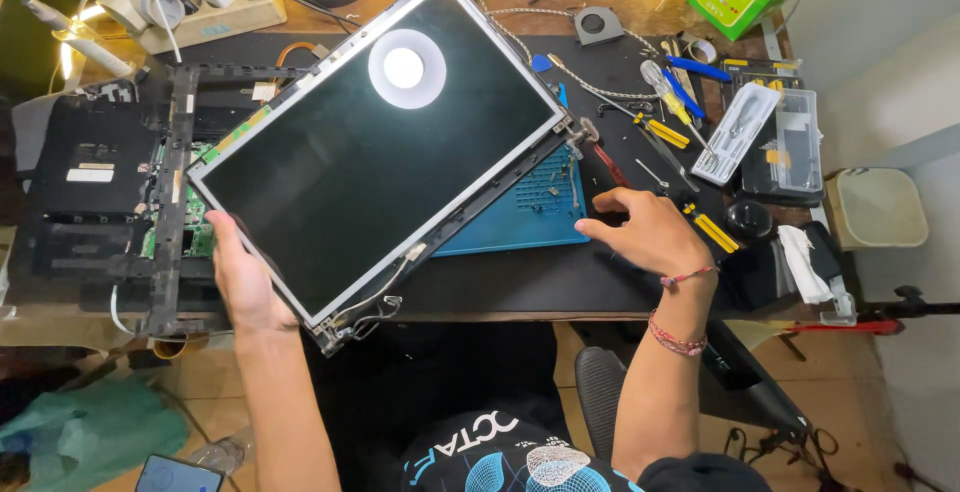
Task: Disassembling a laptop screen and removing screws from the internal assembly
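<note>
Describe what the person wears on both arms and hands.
Both arms are bare, no sleeves or gloves in view. The left hand carries nothing. The right hand has a thin red cord bracelet at the wrist and a red beaded bracelet further up the forearm.

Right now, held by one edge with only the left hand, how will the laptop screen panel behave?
The screen panel is wide and thin, so it probably flexes and cracks easily. The left hand grips one edge only, so it may tilt. Its loose cables could snag.

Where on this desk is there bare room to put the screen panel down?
Bare black mat along the front edge, between the blue mat and the right hand. Crowded: tools right, laptop base left. Left hand holds the panel.
</note>
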